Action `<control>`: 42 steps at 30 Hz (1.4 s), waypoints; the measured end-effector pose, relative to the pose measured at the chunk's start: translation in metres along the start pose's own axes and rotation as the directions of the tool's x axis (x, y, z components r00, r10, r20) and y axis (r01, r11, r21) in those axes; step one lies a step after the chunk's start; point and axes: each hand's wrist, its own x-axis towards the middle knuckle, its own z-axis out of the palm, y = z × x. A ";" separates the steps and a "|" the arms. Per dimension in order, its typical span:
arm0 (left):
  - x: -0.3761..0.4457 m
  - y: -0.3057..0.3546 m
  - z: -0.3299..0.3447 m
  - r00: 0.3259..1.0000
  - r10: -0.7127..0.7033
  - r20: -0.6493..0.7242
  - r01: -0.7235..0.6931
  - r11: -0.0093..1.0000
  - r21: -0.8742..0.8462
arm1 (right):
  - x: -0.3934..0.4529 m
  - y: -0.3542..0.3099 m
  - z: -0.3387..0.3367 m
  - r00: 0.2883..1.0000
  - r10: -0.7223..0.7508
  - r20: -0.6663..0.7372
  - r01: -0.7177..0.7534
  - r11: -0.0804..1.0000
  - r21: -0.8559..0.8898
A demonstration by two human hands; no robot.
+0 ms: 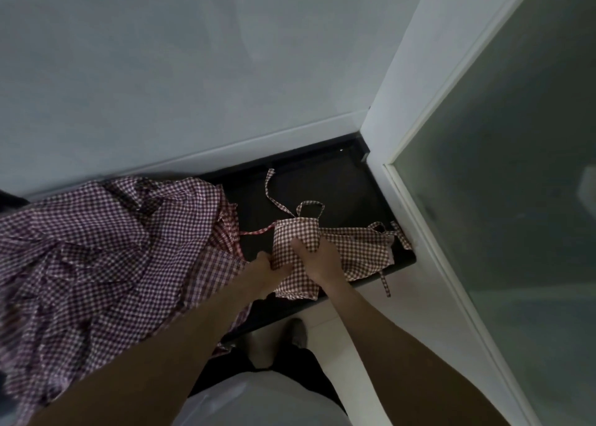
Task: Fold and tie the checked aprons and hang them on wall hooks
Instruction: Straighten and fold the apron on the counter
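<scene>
**Keep the fold tight before you tie**

Your left hand (263, 264) pinches the near left edge of the small red-and-white checked cloth apron (295, 241). Your right hand (319, 258) grips its middle, fingers curled into the cloth. The apron lies half folded on the dark tabletop (338, 180), near the right end. Press the fold flat and line up the edges. Then reach for the thin checked strap (271, 196) just behind it. Leave the big heap of checked aprons (106, 241) at the left alone for now.
</scene>
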 end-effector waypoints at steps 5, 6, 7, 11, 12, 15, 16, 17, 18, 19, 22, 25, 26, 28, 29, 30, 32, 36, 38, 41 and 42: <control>0.005 0.002 0.014 0.991 -0.128 0.025 0.130 0.962 -0.241 | 0.003 0.020 -0.007 0.993 0.010 -0.117 -0.045 0.954 -0.297; 0.005 0.002 0.017 0.989 -0.143 0.042 0.149 0.950 -0.274 | 0.003 0.023 -0.007 0.993 0.030 -0.116 -0.061 0.960 -0.274; 0.005 0.003 0.019 0.987 -0.151 0.054 0.160 0.943 -0.291 | 0.004 0.027 -0.005 0.991 0.038 -0.131 -0.070 0.964 -0.255; 0.002 0.008 0.020 0.982 -0.173 0.076 0.189 0.903 -0.386 | 0.008 0.028 -0.002 0.978 0.058 -0.203 -0.108 0.964 -0.242; 0.002 0.009 0.020 0.977 -0.180 0.110 0.211 0.856 -0.471 | 0.010 0.027 -0.002 0.978 0.057 -0.201 -0.100 0.973 -0.210; -0.001 0.011 0.020 0.964 -0.175 0.202 0.267 0.670 -0.693 | 0.008 0.025 -0.003 0.977 0.034 -0.209 -0.037 0.999 -0.011; 0.000 0.010 0.021 0.966 -0.171 0.193 0.258 0.651 -0.714 | 0.006 0.024 -0.002 0.974 0.011 -0.226 -0.003 0.999 0.036; 0.002 0.008 0.023 0.968 -0.171 0.183 0.250 0.635 -0.731 | 0.005 0.025 -0.001 0.970 -0.015 -0.242 0.031 0.997 0.064; 0.002 0.007 0.024 0.970 -0.168 0.177 0.243 0.619 -0.747 | 0.002 0.025 0.000 0.966 -0.041 -0.255 0.066 0.994 0.088; 0.003 0.006 0.024 0.971 -0.168 0.170 0.237 0.602 -0.763 | 0.000 0.026 0.001 0.963 -0.067 -0.262 0.099 0.989 0.110; 0.006 0.001 0.024 0.974 -0.177 0.142 0.219 0.568 -0.794 | -0.004 0.030 0.000 0.961 -0.107 -0.254 0.149 0.977 0.152; 0.008 -0.002 0.019 0.972 -0.190 0.136 0.222 0.567 -0.793 | -0.007 0.036 -0.002 0.972 -0.141 -0.186 0.169 0.975 0.145; 0.007 -0.003 0.017 0.971 -0.190 0.145 0.230 0.575 -0.785 | -0.008 0.037 -0.003 0.975 -0.152 -0.159 0.175 0.975 0.138; 0.005 -0.003 0.015 0.963 -0.183 0.199 0.270 0.613 -0.742 | -0.008 0.039 -0.006 0.979 -0.174 -0.109 0.186 0.976 0.112; 0.004 -0.003 0.015 0.957 -0.175 0.232 0.289 0.651 -0.702 | -0.008 0.039 -0.007 0.980 -0.176 -0.088 0.184 0.978 0.098; 0.002 -0.002 0.015 0.952 -0.162 0.260 0.299 0.680 -0.669 | -0.008 0.039 -0.009 0.983 -0.171 -0.072 0.177 0.980 0.089; 0.002 -0.001 0.015 0.950 -0.120 0.289 0.293 0.665 -0.687 | -0.009 0.038 -0.010 0.984 -0.166 -0.066 0.171 0.980 0.097; 0.003 0.002 0.015 0.961 -0.108 0.253 0.270 0.545 -0.794 | -0.010 0.035 -0.007 0.983 -0.182 -0.005 0.182 0.977 0.111; 0.003 0.001 0.014 0.965 -0.157 0.211 0.263 0.530 -0.806 | -0.010 0.033 -0.004 0.983 -0.183 0.022 0.181 0.981 0.070; 0.001 0.001 0.014 0.975 -0.185 0.123 0.211 0.595 -0.775 | -0.009 0.032 -0.001 0.971 -0.213 -0.110 0.195 0.968 -0.160; 0.000 0.003 0.015 0.979 -0.188 0.076 0.181 0.641 -0.745 | -0.008 0.031 -0.001 0.960 -0.235 -0.154 0.205 0.961 -0.187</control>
